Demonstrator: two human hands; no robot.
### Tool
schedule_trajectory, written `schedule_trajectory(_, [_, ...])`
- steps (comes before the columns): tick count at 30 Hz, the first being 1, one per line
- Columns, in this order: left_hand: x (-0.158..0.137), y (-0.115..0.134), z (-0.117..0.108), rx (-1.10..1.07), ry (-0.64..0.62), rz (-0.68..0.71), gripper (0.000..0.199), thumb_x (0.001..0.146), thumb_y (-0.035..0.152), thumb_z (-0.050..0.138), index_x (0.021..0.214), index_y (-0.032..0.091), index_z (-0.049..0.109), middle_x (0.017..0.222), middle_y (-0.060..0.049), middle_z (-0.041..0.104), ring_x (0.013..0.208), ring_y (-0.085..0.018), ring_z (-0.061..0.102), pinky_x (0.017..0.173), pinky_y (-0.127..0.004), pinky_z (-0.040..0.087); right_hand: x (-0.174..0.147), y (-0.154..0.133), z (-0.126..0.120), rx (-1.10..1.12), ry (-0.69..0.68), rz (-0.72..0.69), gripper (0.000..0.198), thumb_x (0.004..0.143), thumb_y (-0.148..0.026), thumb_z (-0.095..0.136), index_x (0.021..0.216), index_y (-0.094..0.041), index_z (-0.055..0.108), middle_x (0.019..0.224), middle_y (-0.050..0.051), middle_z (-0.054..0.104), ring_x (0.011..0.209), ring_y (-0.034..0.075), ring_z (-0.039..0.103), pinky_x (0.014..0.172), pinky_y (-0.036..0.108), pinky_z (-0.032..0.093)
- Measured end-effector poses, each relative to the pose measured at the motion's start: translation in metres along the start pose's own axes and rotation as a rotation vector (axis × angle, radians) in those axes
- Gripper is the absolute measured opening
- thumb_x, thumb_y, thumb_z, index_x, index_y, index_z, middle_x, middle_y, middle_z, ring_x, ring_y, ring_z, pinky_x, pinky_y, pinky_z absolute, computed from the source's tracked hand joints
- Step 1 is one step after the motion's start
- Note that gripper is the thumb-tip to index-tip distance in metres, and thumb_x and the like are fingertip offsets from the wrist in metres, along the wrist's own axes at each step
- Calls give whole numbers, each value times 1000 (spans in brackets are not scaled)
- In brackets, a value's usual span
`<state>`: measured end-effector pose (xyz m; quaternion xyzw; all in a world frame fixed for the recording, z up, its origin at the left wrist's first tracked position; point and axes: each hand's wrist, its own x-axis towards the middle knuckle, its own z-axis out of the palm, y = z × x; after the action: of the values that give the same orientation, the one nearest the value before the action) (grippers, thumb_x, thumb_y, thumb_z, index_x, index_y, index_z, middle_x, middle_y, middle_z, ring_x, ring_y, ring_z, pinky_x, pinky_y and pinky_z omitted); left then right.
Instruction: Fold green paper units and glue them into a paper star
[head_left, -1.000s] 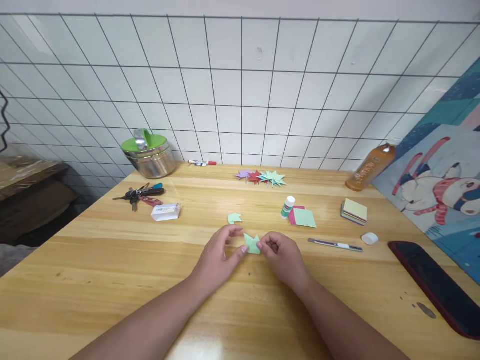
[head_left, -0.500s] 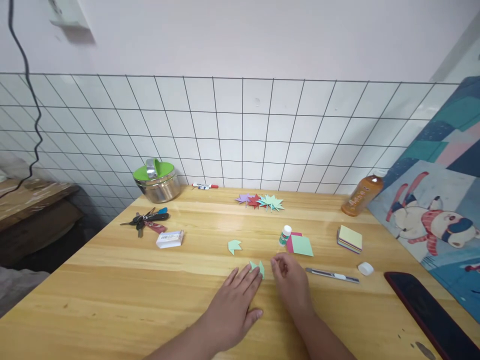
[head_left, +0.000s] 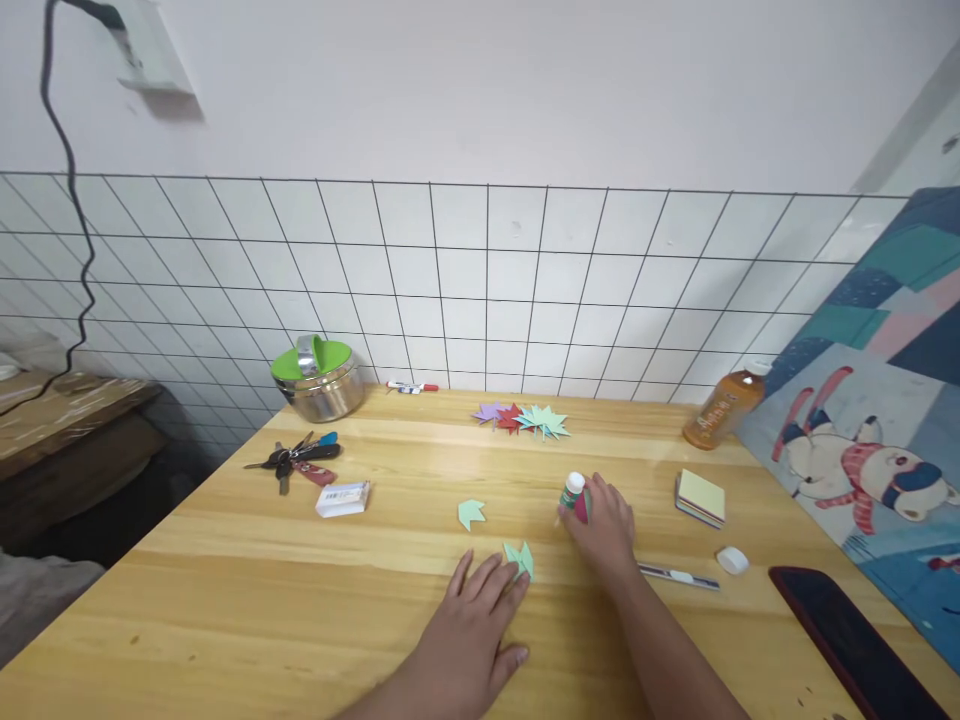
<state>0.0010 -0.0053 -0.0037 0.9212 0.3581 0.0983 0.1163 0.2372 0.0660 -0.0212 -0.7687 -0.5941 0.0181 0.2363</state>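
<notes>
My left hand [head_left: 472, 625] lies flat on the wooden table, fingers stretched out. Its fingertips rest at the lower edge of a folded light-green paper piece [head_left: 520, 560]. A second folded green piece [head_left: 471, 514] sits just beyond, apart from the hand. My right hand [head_left: 602, 525] reaches over the square papers, thumb and fingers apart. Between them shows a bit of crimson paper [head_left: 582, 507]; the green sheet on top is covered by the hand. An upright glue stick with a white cap [head_left: 574, 487] stands right by the thumb and index finger; whether they touch it is unclear.
A utility knife [head_left: 680, 576], an eraser-like white piece [head_left: 732, 560], a phone [head_left: 847, 635] and a sticky-note stack [head_left: 700, 497] lie right. Paper stars [head_left: 541, 421] and a bottle [head_left: 726, 408] stand further back. Left are keys [head_left: 296, 458], a small box [head_left: 343, 498] and a lidded pot [head_left: 319, 383].
My right hand has moved forward from beside the folded green piece to the glue stick and square papers, its fingers spreading. My left hand stays nearly in place. The view has tilted up slightly.
</notes>
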Motion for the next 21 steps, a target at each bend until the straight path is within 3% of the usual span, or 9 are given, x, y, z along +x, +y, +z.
schedule_trajectory(4, [0,-1,4,12,24,12,57,88,43,40,140,28,21,141,-2,37,131,-24,26,109,-49,17,7,-8,-1,-2,17,-116,35,82,-33,44,109,-14,57,133,14,44,126,33,32,102,55,18])
schedule_trajectory(8, [0,1,4,4,42,-15,56,86,40,45,137,27,28,142,-3,34,132,-25,24,109,-49,15,-9,-17,-20,211,-40,-277,35,88,-28,35,119,-16,49,115,12,58,110,23,51,92,39,40])
schedule_trajectory(10, [0,2,3,-11,33,-37,55,85,40,45,137,28,29,142,-4,34,131,-26,25,109,-50,15,-25,-21,-37,237,-100,-376,39,88,-30,38,127,-21,42,113,9,60,104,22,54,87,36,44])
schedule_trajectory(12, [1,3,4,-25,14,-44,55,86,41,44,137,28,28,141,-4,34,130,-26,26,109,-50,14,-41,-23,-53,249,-115,-332,43,87,-35,42,128,-21,38,102,8,63,87,21,60,73,33,49])
schedule_trajectory(14, [1,2,5,-26,-2,-49,56,86,43,43,138,28,27,142,-5,34,131,-27,24,109,-51,13,-54,-24,-65,295,-102,-234,35,84,-40,48,113,-21,49,82,5,64,61,18,59,57,29,48])
schedule_trajectory(15, [1,1,6,-22,-5,-52,56,86,43,42,138,28,27,143,-6,32,132,-27,23,109,-52,11,-59,-24,-69,338,-116,-213,29,83,-41,50,104,-21,53,77,4,63,57,17,57,54,27,47])
schedule_trajectory(19, [3,-2,9,-3,-12,-45,56,86,46,42,137,28,28,147,-6,24,134,-27,17,108,-52,8,-67,-27,-72,601,-123,-149,22,82,-39,53,93,-20,58,81,5,62,64,16,58,53,23,48])
schedule_trajectory(21, [4,-4,9,-3,-36,-38,56,87,48,39,137,28,27,148,-5,21,135,-27,15,108,-52,8,-66,-29,-67,615,-149,-143,23,81,-38,54,93,-20,60,82,5,63,65,15,59,54,23,48])
